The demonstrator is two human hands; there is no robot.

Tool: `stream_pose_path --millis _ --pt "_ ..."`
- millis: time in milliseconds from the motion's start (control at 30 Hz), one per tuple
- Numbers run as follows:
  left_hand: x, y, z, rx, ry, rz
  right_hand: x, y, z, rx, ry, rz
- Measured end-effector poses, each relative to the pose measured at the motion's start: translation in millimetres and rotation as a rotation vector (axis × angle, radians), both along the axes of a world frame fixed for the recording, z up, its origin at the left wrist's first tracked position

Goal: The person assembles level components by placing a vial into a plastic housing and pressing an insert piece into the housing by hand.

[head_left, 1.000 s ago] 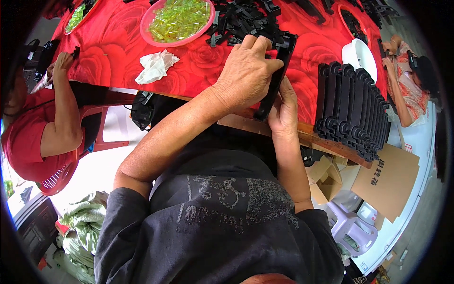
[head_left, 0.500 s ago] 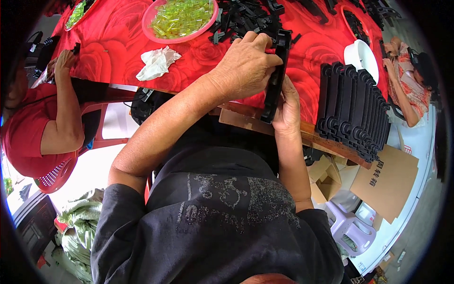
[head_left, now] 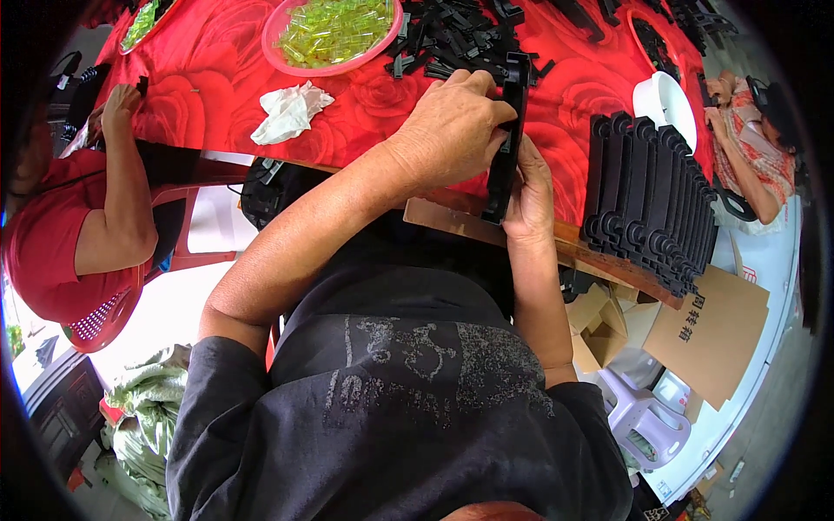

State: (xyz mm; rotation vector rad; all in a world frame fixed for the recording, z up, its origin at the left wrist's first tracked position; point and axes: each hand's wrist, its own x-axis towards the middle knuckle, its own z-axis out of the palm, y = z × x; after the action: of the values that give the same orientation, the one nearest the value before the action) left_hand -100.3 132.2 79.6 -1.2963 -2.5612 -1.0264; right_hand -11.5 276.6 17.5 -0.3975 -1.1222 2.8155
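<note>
A long black plastic strip-shaped part [head_left: 506, 152] stands nearly on end over the table's near edge. My right hand [head_left: 532, 195] grips it from the right near its lower end, with the thumb along its side. From the left, my left hand [head_left: 456, 126] is closed against its upper half, fingers bent and pressed to it. Those fingertips are partly hidden, so I cannot tell whether they also pinch a small piece. Just beyond my left hand lies a heap of small black plastic pieces [head_left: 460, 39].
A pink bowl [head_left: 271, 54] holds yellow-green clear pieces; a crumpled white tissue [head_left: 291, 113] lies nearer. Similar long black parts [head_left: 647, 191] stand in a row at right, by a white bowl [head_left: 647, 100]. People sit at left [head_left: 65, 230] and right [head_left: 751, 152].
My left hand's fingers have shifted slightly down along the black part. My right hand keeps its hold. The person at the right has moved a hand a little.
</note>
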Motion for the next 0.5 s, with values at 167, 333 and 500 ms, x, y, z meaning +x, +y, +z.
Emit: stream_pose_path --millis 167,333,500 --pt "2.7 -2.2 2.3 -0.024 -0.003 -0.009 -0.3 -2.2 2.2 0.012 -0.014 -0.011" --pt "4.9 -1.6 6.2 -0.108 -0.025 -0.017 -0.6 -1.0 0.0 0.006 -0.028 -0.016" --pt "6.1 0.9 5.6 -0.131 -0.028 0.006 0.0 2.3 -4.3 0.006 0.017 0.035"
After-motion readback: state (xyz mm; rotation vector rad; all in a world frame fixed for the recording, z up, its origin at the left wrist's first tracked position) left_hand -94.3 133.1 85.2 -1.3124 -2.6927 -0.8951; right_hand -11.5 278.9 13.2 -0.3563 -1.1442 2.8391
